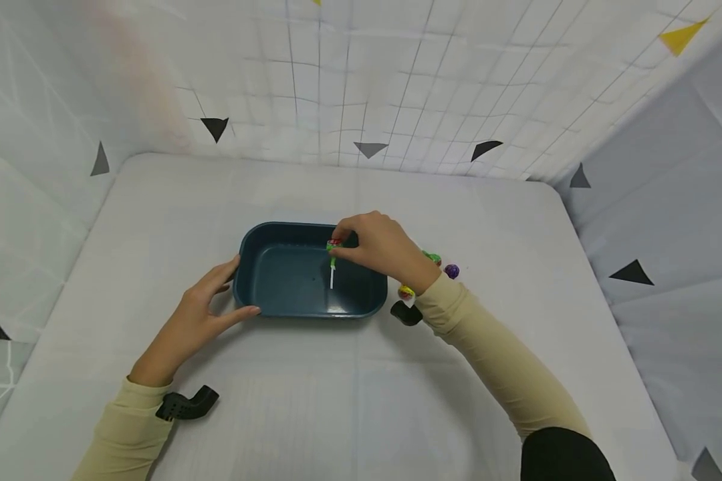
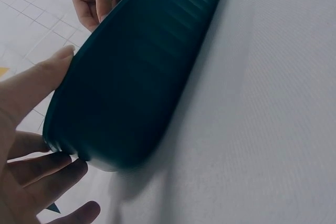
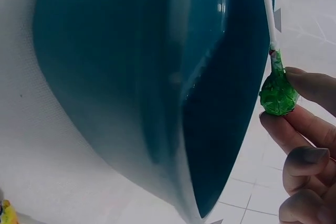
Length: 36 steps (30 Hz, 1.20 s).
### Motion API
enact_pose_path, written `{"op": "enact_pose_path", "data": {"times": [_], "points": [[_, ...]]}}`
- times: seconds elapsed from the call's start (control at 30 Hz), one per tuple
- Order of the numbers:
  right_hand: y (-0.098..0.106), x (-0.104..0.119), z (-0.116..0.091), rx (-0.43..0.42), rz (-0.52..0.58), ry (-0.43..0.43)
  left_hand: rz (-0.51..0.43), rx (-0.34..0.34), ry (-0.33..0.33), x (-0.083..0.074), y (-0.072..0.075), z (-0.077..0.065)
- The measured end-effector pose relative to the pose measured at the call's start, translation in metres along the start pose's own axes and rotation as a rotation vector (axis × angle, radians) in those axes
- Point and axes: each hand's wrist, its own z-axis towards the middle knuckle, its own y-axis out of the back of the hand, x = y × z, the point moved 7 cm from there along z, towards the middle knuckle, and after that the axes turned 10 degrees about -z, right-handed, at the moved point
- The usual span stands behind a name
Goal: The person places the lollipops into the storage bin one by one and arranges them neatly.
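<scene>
A dark teal plastic tub [image 1: 289,284] stands on the white table, its inside bare apart from shadow. Thumb and fingertips of my left hand [image 1: 195,314] hold the tub's left corner from outside, thumb at the near rim, fingers at the end wall. Above the right part of the tub, my right hand [image 1: 382,247] pinches a lollipop in green and red wrapper [image 3: 278,93] by its wrapped head between thumb and fingertips. The white stick [image 3: 268,14] points toward the near side in the head view.
Right of the tub, partly behind my right wrist, lie a yellow-wrapped lollipop [image 1: 406,292], a green-wrapped one [image 1: 433,257] and a purple-wrapped one [image 1: 452,270]. Black wrist mounts [image 1: 188,403] sit on both sleeves. White sheets with a grid [image 1: 385,80] hang behind and beside the table.
</scene>
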Motion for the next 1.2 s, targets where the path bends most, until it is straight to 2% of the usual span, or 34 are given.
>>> {"op": "enact_pose_path", "data": {"times": [0.87, 1.2], "points": [[-0.004, 0.011, 0.014, -0.008, 0.009, 0.021, -0.010, 0.013, 0.022, 0.004, 0.001, -0.002], [-0.004, 0.018, 0.023, -0.022, 0.007, 0.064, -0.007, 0.010, 0.042, 0.003, 0.002, -0.003]]}}
